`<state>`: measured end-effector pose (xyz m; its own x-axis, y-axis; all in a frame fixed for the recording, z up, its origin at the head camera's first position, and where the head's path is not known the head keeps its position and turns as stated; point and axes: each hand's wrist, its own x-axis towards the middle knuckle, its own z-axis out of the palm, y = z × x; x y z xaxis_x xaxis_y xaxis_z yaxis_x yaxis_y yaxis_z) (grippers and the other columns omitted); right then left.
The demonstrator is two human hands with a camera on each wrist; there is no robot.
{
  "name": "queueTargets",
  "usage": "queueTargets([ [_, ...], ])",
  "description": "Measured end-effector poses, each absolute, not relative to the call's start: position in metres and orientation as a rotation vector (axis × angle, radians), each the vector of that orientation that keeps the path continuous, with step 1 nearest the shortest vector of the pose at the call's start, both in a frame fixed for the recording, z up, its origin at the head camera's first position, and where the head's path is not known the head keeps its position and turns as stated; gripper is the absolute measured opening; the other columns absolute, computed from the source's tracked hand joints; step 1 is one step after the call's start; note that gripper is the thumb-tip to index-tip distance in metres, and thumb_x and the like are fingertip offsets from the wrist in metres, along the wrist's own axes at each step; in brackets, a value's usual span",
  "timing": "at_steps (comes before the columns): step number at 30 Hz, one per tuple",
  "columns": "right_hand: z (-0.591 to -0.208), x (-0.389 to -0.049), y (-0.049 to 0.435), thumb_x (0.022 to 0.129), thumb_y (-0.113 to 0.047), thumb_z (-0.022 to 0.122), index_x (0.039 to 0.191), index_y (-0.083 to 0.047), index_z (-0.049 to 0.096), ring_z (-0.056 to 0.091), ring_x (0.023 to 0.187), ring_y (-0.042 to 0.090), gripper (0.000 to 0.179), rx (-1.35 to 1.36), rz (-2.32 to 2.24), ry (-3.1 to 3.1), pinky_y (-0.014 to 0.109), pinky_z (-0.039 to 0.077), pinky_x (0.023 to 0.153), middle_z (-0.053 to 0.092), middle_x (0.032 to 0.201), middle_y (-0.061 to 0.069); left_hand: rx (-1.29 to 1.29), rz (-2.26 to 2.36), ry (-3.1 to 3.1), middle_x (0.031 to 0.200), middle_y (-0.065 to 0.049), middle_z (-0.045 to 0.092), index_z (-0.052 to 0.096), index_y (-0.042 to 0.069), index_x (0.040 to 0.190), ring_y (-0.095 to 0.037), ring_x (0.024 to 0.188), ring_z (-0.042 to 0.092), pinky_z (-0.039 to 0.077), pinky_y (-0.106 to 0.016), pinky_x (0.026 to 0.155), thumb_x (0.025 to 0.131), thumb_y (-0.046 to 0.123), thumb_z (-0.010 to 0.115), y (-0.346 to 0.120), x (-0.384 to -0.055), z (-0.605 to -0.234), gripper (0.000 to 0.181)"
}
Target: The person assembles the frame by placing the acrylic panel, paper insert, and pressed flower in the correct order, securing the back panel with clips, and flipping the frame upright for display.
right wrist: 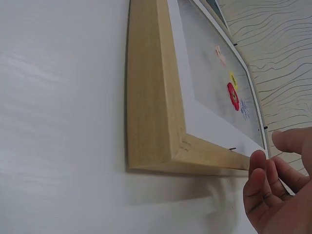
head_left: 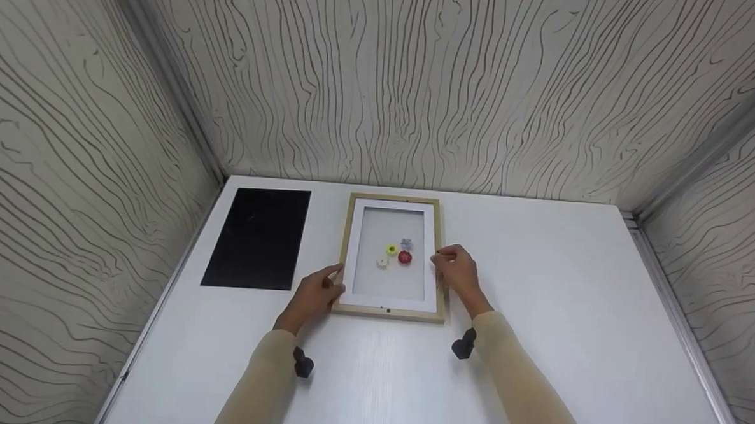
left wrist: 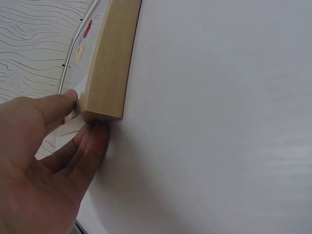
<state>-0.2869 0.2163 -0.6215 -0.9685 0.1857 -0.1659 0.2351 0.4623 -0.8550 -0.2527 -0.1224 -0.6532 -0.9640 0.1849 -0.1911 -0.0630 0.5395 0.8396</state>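
A light wooden picture frame (head_left: 440,291) lies flat in the middle of the table. Inside it is a white mat (head_left: 383,303) around a pale panel. On the panel are several small flowers: a red one (head_left: 405,257), a yellow one (head_left: 392,249), a whitish one (head_left: 382,262) and a bluish one (head_left: 406,244). My left hand (left wrist: 53,161) grips the frame near its lower left corner, thumb on top and fingers against the side. At the right edge, my right hand (right wrist: 282,185) has bent fingers and a thumb apart from them, with nothing visible between; contact with the frame is unclear.
To the left of the frame lies a black rectangular panel (head_left: 256,238) on the white table (head_left: 540,276). Small dark tabs (right wrist: 233,148) stick out from the frame's inner edge. Wood-patterned walls (head_left: 383,85) enclose the table at the back and both sides.
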Motion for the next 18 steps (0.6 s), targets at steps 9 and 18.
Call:
queueTargets([
  [9, -0.627, -0.277, 0.215, 0.101, -0.020, 0.070, 0.131, 0.002, 0.060, 0.066, 0.104, 0.028, 0.038, 0.356, -1.505, 2.657, 0.034, 0.056, 0.083, 0.065, 0.123, 0.020, 0.118, 1.380, 2.546, 0.101, -0.006, 0.065, 0.049, 0.015, 0.160, -0.016, 0.085, 0.060, 0.053, -0.033, 0.078, 0.108, 0.021, 0.064, -0.125, -0.253, -0.650, 0.055],
  [18, -0.642, -0.272, 0.224, 0.098, -0.017, 0.071, 0.129, 0.004, 0.060, 0.068, 0.108, 0.032, 0.039, 0.381, -1.481, 2.650, 0.039, 0.060, 0.090, 0.067, 0.123, 0.023, 0.108, 1.329, 2.534, 0.099, -0.008, 0.067, 0.048, 0.003, 0.157, -0.016, 0.082, 0.064, 0.055, -0.032, 0.074, 0.107, 0.020, 0.063, -0.127, -0.256, -0.644, 0.055],
])
